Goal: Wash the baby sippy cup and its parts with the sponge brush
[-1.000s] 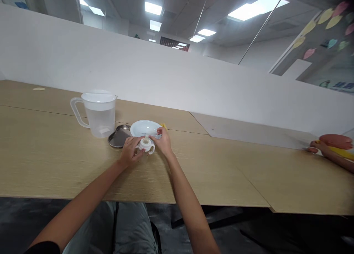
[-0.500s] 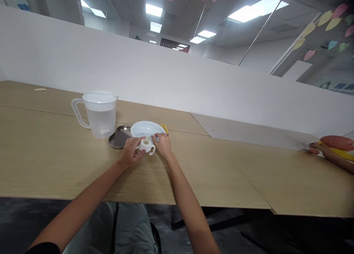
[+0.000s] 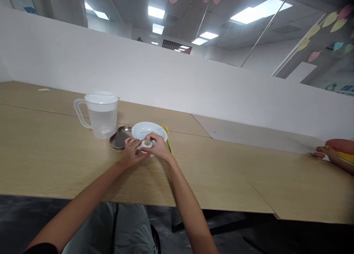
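A baby bottle (image 3: 146,144) with a white collar, a pale teat and side handles is between my hands, low over the table. My left hand (image 3: 131,153) grips it from the left side. Around the collar, just below the teat, the fingers and thumb of my right hand (image 3: 159,146) are closed. Most of the bottle's body is hidden by my hands. Right behind it is a white bowl (image 3: 149,127) with a thin stick-like item in it. A shiny metal tray (image 3: 120,137) lies to the left of the bowl.
A clear plastic jug (image 3: 101,115) with a lid stands at the left. A green and yellow thin tool (image 3: 169,146) lies by the bowl's right side. At the far right, another person's hand (image 3: 323,150) is near a red round object (image 3: 340,146). A white wall (image 3: 166,80) borders the table.
My right hand has moved from the bottle's right handle onto its collar and now covers that handle. The view has shifted slightly.
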`<state>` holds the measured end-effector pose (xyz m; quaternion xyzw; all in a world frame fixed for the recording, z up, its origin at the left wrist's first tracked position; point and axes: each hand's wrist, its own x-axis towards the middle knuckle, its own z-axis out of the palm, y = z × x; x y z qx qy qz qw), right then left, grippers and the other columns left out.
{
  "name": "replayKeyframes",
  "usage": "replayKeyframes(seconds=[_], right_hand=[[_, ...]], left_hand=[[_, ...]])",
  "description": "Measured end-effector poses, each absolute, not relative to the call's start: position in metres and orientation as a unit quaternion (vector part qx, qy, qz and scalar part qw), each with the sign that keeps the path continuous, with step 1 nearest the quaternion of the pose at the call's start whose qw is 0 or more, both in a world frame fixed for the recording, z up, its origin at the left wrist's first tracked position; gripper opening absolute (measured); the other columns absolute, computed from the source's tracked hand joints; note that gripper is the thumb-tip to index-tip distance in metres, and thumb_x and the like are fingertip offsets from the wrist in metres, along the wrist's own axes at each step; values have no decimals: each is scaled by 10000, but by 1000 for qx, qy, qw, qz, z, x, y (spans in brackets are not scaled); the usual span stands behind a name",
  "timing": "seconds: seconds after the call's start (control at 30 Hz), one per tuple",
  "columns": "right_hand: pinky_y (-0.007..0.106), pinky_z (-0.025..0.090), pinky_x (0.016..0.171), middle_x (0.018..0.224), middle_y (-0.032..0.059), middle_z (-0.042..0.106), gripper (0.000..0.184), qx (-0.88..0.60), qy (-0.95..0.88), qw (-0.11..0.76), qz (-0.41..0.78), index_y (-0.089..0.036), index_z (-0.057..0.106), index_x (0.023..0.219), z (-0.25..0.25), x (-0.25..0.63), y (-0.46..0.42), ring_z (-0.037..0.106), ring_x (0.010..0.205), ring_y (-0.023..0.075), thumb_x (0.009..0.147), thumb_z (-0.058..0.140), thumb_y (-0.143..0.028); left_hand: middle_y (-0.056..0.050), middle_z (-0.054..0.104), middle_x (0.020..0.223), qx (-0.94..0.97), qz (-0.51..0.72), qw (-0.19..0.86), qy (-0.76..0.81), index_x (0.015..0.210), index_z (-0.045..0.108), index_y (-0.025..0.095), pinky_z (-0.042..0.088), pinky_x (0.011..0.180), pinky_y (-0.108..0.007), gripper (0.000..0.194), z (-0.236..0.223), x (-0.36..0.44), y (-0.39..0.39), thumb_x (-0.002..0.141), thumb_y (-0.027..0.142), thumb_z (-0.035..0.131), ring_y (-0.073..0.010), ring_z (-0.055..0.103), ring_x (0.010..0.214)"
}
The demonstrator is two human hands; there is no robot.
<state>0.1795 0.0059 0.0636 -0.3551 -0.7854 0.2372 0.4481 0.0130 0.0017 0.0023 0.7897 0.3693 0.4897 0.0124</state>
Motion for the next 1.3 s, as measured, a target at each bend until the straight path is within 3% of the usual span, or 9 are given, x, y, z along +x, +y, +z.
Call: replayKeyframes(seconds=[0.1, 0.23, 0.37, 0.43, 0.57, 0.73, 0.9, 1.1, 1.3], right_hand=[[323, 437, 877, 992, 25, 663, 406, -328, -777, 419, 337, -217, 690, 919, 64, 195, 13, 589, 957, 195, 583, 843, -386], [345, 430, 926, 1124, 37, 662, 712, -318, -739, 444, 395, -273, 582, 1233, 60, 221, 29, 578, 1064, 202, 579, 850, -351], [328, 449, 858, 1023, 48, 662, 492, -333, -667, 546, 382, -255, 613, 1164, 57, 228, 36, 591, 931, 174, 741, 718, -484], [314, 453, 832, 968, 39, 655, 503, -313, -688, 517, 402, -251, 622, 1155, 60, 219, 31, 590, 895, 170, 735, 723, -509], [286, 452, 788, 958, 10, 629, 703, -279, -757, 428, 408, -260, 607, 1220, 70, 202, 14, 567, 868, 160, 587, 846, -449], [281, 425, 729, 924, 22, 667, 451, -301, -784, 371, 396, -212, 718, 1039, 78, 205, 8, 529, 788, 150, 698, 754, -505], [274, 421, 706, 842, -3, 666, 575, -322, -798, 333, 385, -214, 714, 1074, 78, 209, 8, 526, 753, 148, 574, 838, -470], [327, 500, 792, 976, 50, 702, 562, -283, -754, 394, 443, -203, 711, 1049, 78, 208, 6, 626, 888, 200, 572, 845, -468], [365, 525, 811, 1048, 92, 691, 735, -299, -650, 540, 442, -214, 694, 1021, 74, 216, 13, 645, 962, 260, 480, 808, -697]], left_hand=[[-77, 702, 963, 797, 476, 25, 371, 1073, 643, 194, 346, 966, -452, 449, 4, 11, 0, 796, 548, 644, -257, 599, 938], [-88, 708, 994, 791, 475, 20, 385, 1237, 575, 183, 353, 958, -460, 591, 2, 11, 1, 774, 540, 663, -268, 606, 946], [-88, 709, 964, 783, 495, 4, 378, 1358, 465, 150, 346, 959, -463, 763, -2, 11, 3, 749, 554, 685, -270, 609, 933], [-85, 711, 961, 784, 499, 1, 369, 1377, 437, 148, 341, 951, -461, 773, -3, 12, 3, 760, 545, 682, -267, 605, 927], [-74, 716, 965, 787, 498, 7, 364, 1391, 416, 169, 332, 948, -465, 756, -3, 12, 1, 774, 523, 672, -268, 596, 935], [-82, 709, 975, 784, 490, 18, 381, 1381, 444, 170, 340, 957, -471, 739, -2, 11, 0, 768, 515, 669, -272, 602, 939], [-85, 702, 959, 783, 494, 5, 379, 1347, 486, 166, 359, 941, -460, 697, -1, 11, 0, 778, 533, 654, -266, 609, 917], [-83, 700, 949, 783, 497, -4, 374, 1339, 494, 160, 365, 920, -446, 687, -2, 11, 1, 780, 524, 661, -258, 603, 907], [-87, 709, 994, 788, 494, 2, 368, 1355, 477, 165, 348, 948, -454, 708, -2, 12, 0, 778, 531, 665, -263, 607, 934]])
